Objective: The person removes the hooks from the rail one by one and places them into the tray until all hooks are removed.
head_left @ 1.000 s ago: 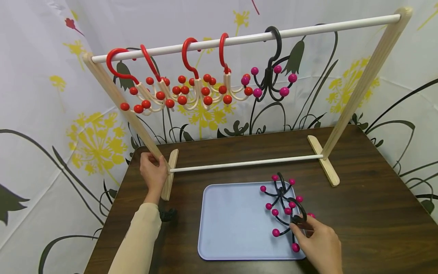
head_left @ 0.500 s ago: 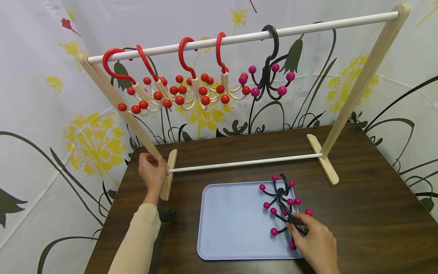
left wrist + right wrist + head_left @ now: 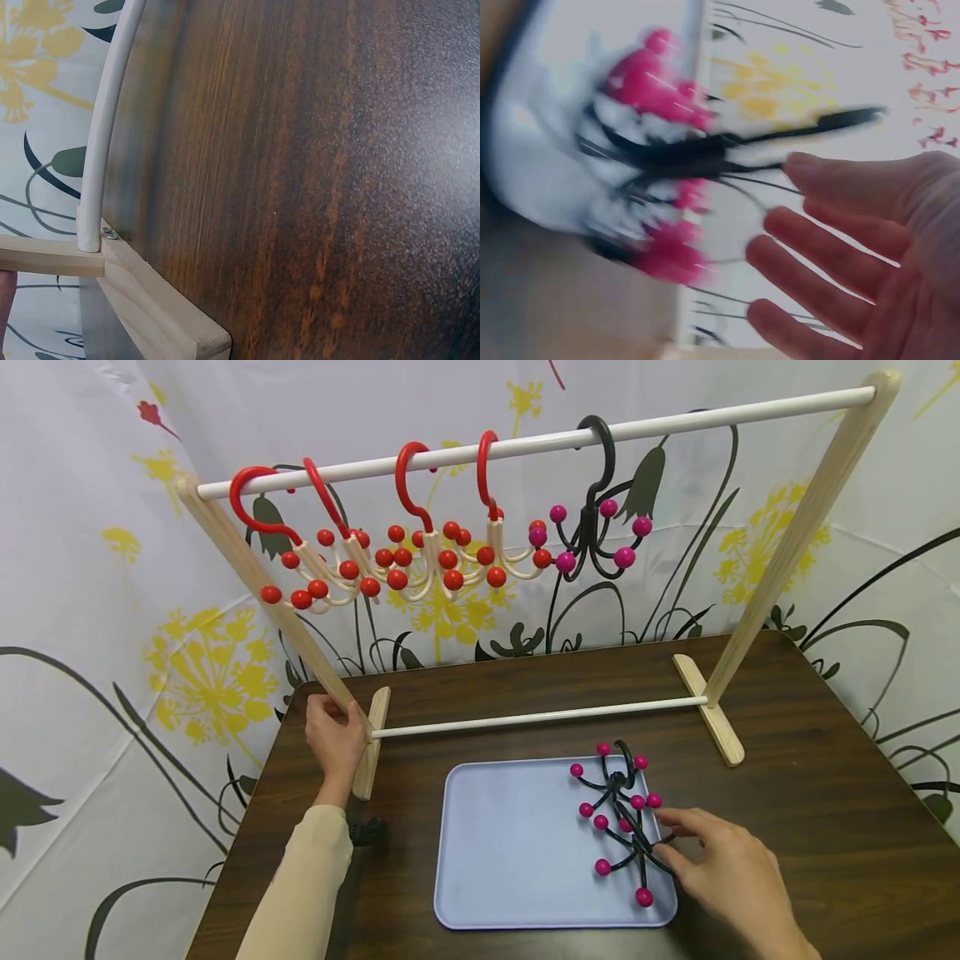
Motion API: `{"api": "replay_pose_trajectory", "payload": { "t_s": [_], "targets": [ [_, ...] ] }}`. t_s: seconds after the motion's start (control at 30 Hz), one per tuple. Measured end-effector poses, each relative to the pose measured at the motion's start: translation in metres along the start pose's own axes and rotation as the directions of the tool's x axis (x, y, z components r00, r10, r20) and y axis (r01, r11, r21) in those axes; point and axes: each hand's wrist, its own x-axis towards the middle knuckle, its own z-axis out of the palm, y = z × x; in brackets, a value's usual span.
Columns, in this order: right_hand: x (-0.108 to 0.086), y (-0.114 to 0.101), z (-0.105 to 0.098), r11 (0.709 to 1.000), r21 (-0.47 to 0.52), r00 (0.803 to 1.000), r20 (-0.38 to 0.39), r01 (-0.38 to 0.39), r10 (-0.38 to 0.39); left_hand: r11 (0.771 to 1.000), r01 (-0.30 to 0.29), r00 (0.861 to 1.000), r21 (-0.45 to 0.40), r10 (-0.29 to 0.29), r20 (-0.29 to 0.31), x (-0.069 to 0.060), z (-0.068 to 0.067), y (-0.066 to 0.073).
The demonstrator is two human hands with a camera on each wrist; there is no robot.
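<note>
My left hand [image 3: 335, 743] grips the lower left wooden post [image 3: 318, 656] of a hanging rack. Two black multi-arm hook hangers with magenta balls lie at the right side of a pale blue tray [image 3: 510, 852]: a farther hanger [image 3: 617, 782] and a nearer hanger [image 3: 637, 843], overlapping. My right hand [image 3: 731, 864] is at the tray's right edge beside the nearer hanger, thumb and fingers apart. In the right wrist view the hanger [image 3: 682, 159] is blurred, and the fingers [image 3: 810, 259] are loosely extended near its hook; whether a fingertip touches it I cannot tell.
Several cream hangers [image 3: 431, 547] with red hooks and balls hang on the white top rod [image 3: 690, 424], with one black hanger [image 3: 589, 531] to their right. A lower rod [image 3: 540, 720] joins the rack's wooden feet. Behind is a flowered curtain [image 3: 862, 593].
My right hand has let go of the nearer black hanger and moved to the right. That hanger's hook now lies lower. My left hand stays on the post.
</note>
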Motion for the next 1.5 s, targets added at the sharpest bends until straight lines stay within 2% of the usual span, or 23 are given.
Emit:
{"api": "replay_pose_trajectory", "payload": {
  "t_s": [0.1, 0.17, 0.23, 0.33, 0.4, 0.5, 0.7, 0.83, 0.87, 1.0, 1.17, 1.23, 1.33, 1.4, 1.5],
  "targets": [
    [0.007, -0.001, -0.026, 0.997, -0.031, 0.997, -0.028, 0.069, -0.07, 1.0, 0.009, 1.0, 0.005, -0.009, 0.014, 0.0, 0.001, -0.001],
    [0.014, -0.003, -0.042, 0.99, -0.045, 0.987, -0.078, 0.135, -0.138, 1.0, 0.012, 1.0, 0.0, -0.012, 0.022, 0.0, 0.002, -0.001],
    [0.023, -0.006, -0.057, 0.977, -0.051, 0.964, -0.156, 0.209, -0.214, 1.0, 0.012, 1.0, -0.008, -0.012, 0.026, 0.0, 0.002, -0.001],
    [0.042, -0.013, -0.075, 0.952, -0.009, 0.916, -0.269, 0.306, -0.297, 1.0, 0.01, 1.0, -0.013, -0.01, 0.02, 0.0, 0.002, -0.001],
    [0.058, -0.021, -0.082, 0.936, 0.052, 0.892, -0.324, 0.349, -0.314, 1.0, 0.009, 1.0, -0.01, -0.008, 0.012, 0.0, 0.002, -0.001],
    [0.083, -0.036, -0.088, 0.908, 0.148, 0.868, -0.387, 0.391, -0.311, 1.0, 0.008, 1.0, -0.008, -0.008, 0.005, 0.0, 0.002, -0.002],
    [0.138, -0.062, -0.092, 0.842, 0.286, 0.833, -0.47, 0.458, -0.293, 1.0, 0.003, 1.0, -0.008, -0.003, 0.011, 0.0, 0.002, -0.003],
    [0.17, -0.077, -0.094, 0.796, 0.336, 0.815, -0.493, 0.502, -0.306, 1.0, -0.003, 1.0, -0.014, 0.003, 0.001, 0.001, 0.002, -0.002],
    [0.176, -0.08, -0.094, 0.794, 0.336, 0.813, -0.493, 0.506, -0.309, 1.0, -0.004, 1.0, -0.012, 0.004, 0.001, 0.0, 0.002, -0.002],
    [0.196, -0.093, -0.097, 0.789, 0.355, 0.823, -0.475, 0.502, -0.311, 1.0, -0.012, 1.0, -0.007, 0.011, -0.007, 0.0, 0.002, -0.001],
    [0.213, -0.105, -0.1, 0.801, 0.391, 0.872, -0.38, 0.454, -0.308, 1.0, -0.004, 1.0, 0.006, 0.004, -0.006, 0.0, 0.001, -0.002],
    [0.218, -0.108, -0.101, 0.823, 0.388, 0.897, -0.326, 0.416, -0.3, 1.0, 0.003, 1.0, 0.007, -0.003, 0.0, 0.0, 0.001, -0.001],
    [0.226, -0.111, -0.101, 0.861, 0.358, 0.923, -0.268, 0.362, -0.276, 1.0, 0.008, 1.0, -0.002, -0.008, 0.003, -0.001, 0.001, 0.0],
    [0.229, -0.113, -0.102, 0.886, 0.328, 0.935, -0.248, 0.327, -0.254, 1.0, 0.008, 1.0, -0.009, -0.008, 0.002, -0.002, 0.001, 0.0],
    [0.232, -0.116, -0.103, 0.91, 0.296, 0.943, -0.254, 0.289, -0.217, 1.0, 0.003, 1.0, -0.008, -0.003, -0.002, -0.001, 0.0, 0.001]
  ]
}}
